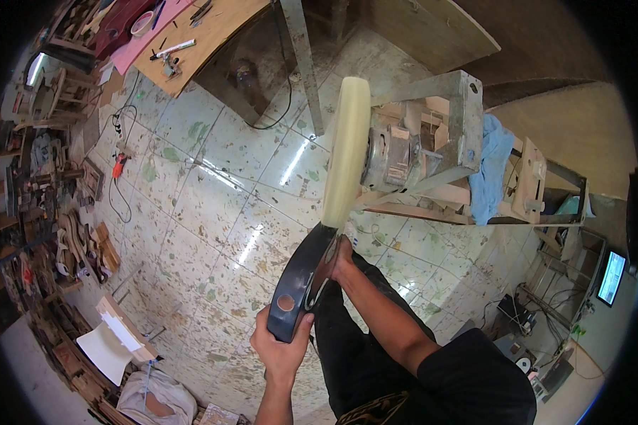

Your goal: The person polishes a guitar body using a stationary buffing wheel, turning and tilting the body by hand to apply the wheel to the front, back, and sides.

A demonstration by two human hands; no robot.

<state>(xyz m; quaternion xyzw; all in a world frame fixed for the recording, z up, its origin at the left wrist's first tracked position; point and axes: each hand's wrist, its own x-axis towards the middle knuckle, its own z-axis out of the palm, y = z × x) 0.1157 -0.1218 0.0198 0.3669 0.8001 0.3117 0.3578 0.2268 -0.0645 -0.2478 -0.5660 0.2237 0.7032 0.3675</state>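
A glossy black guitar body [290, 283], seen edge-on, has a round hole in its curved side. My left hand [282, 347] is closed round its lower end, thumb on the near face and fingers along the outer side. Higher up, my right hand [343, 261] grips the inner edge, its fingers partly hidden behind the body. The top end of the guitar body meets the lower rim of a large pale yellow buffing wheel [349, 145]. Behind the wheel, an electric motor [390, 156] sits on a metal frame [468, 120].
A blue cloth [492, 170] hangs over the stand. At the far left is a wooden table [213, 28] with tools on it. An orange power tool [119, 166] with a cord lies on the stained tile floor [213, 212]. Wood pieces [74, 244] line the left; a lit screen [611, 278] stands right.
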